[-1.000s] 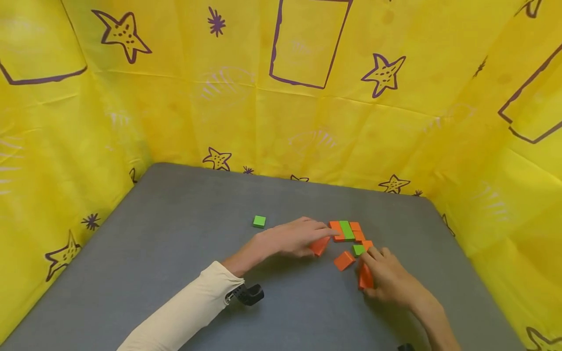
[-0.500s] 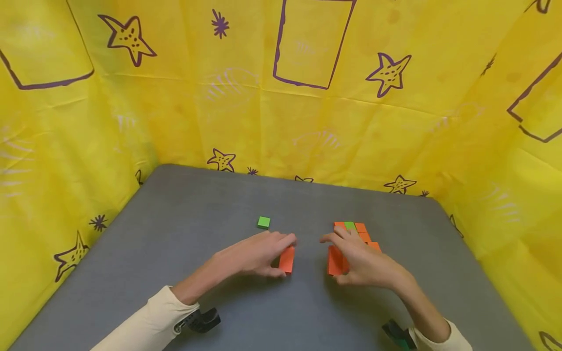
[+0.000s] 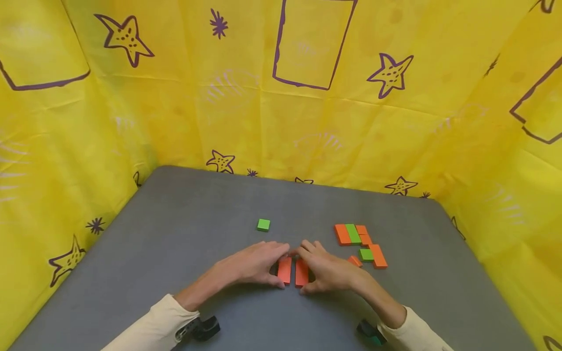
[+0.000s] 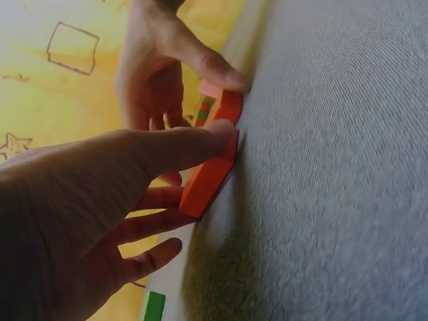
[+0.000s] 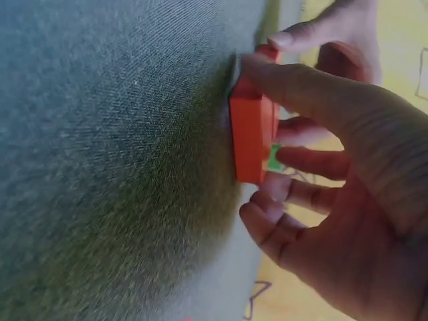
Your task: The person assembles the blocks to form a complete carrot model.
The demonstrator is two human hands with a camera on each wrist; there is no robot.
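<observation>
Near the middle of the grey table, my left hand [image 3: 259, 263] pinches an orange rectangular block [image 3: 284, 271] between thumb and fingers. Facing it, my right hand [image 3: 329, 269] grips a second orange block [image 3: 301, 273] of like shape. The two blocks lie side by side with a narrow gap, and the fingertips of both hands come close together at their far ends. In the left wrist view, the left thumb lies along the top of the orange block [image 4: 208, 182]. The right wrist view shows the orange block [image 5: 247, 137] low at the table surface.
Right of the hands lies a group of blocks: an orange block [image 3: 342, 235] beside a green strip [image 3: 353, 234], small orange pieces [image 3: 366, 239], a green block [image 3: 366, 255] and an orange block [image 3: 378, 256]. A lone green block [image 3: 263, 224] sits behind. Yellow cloth [image 3: 219, 122] surrounds the table.
My left hand has carried its orange block left, away from the group. My right hand has followed leftward with another, so the two blocks now stand close together.
</observation>
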